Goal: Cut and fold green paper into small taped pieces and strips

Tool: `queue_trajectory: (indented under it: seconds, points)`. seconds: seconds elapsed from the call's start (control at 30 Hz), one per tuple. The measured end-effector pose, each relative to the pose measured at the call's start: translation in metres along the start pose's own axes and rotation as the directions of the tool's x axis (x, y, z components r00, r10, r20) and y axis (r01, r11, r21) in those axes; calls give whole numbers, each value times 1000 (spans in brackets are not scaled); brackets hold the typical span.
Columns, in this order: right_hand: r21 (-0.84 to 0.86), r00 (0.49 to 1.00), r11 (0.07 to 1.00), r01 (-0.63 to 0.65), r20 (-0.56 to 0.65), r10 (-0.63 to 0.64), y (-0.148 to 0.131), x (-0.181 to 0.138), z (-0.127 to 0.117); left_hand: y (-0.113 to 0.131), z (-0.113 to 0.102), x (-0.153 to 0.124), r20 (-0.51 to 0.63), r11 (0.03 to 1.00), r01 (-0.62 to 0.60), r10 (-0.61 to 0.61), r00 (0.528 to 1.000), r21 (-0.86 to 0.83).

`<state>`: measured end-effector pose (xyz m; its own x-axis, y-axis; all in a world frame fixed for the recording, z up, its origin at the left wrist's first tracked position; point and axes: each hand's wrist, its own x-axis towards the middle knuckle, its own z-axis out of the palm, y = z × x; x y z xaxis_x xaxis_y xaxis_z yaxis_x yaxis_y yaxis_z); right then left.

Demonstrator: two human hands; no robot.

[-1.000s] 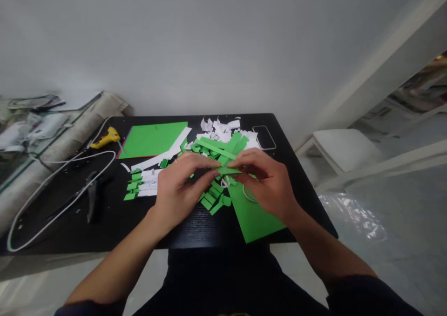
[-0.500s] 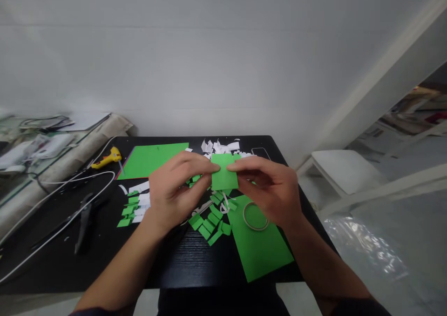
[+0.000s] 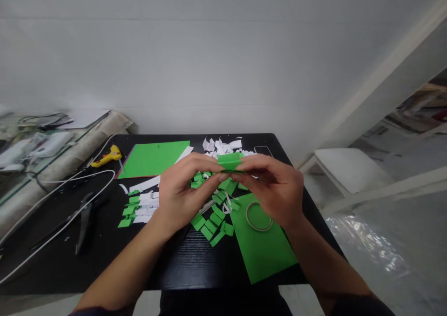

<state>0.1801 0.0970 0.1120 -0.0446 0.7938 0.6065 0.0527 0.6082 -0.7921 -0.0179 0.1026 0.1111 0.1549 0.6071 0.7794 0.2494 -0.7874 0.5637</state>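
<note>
Both your hands meet on one small green paper piece (image 3: 229, 160), which you hold up above the middle of the table (image 3: 195, 272), over the scattered pieces. Your left hand (image 3: 185, 190) pinches its near left part between thumb and fingers, and your right hand (image 3: 274, 183) does the same at the near right, so the two thumbs come close together. The piece looks bent, its far part standing up beyond your fingers; whether it is creased or only curved, you cannot tell from here.

Expect it to weigh almost nothing and to be thin, springy and a little stiff, like coloured card. It should not slip much, but it would probably crease wherever you squeeze hard and tear if pulled sideways. The two side edges look like the best hold, thumbs below and fingertips on top, with light, even pressure.

Below lie folded green pieces (image 3: 211, 226), loosely heaped, and beside your right hand a green sheet (image 3: 265, 255) with a tape ring (image 3: 247, 218) on it. Left of your left hand are white paper strips (image 3: 148, 202) with green ends, and farther off a yellow glue gun (image 3: 108, 158).
</note>
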Motion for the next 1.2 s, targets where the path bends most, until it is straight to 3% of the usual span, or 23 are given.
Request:
queue_trajectory:
  seconds: [0.2,0.3,0.4,0.53,1.2]
  points:
    - [109,988,989,-101,-109,113,-1,-2,7,-3,12,-6,-137,978,111,-136,981,-176]
    - [92,983,986,-141,-103,151,-1,-1,8,-2,11,-5,-87,968,157,-177,980,-196]
    - [52,991,992,-116,-66,119,0,0,6,-1,6,-3,-2,970,214,-216,976,-112]
    - [-14,999,999,-37,-4,37,-1,0,4,-1,-2,1,50,988,154,-153,987,-10]
    - [18,990,990,-138,1,138,-9,2,6,-1,0,2,131,980,181,-190,973,81]
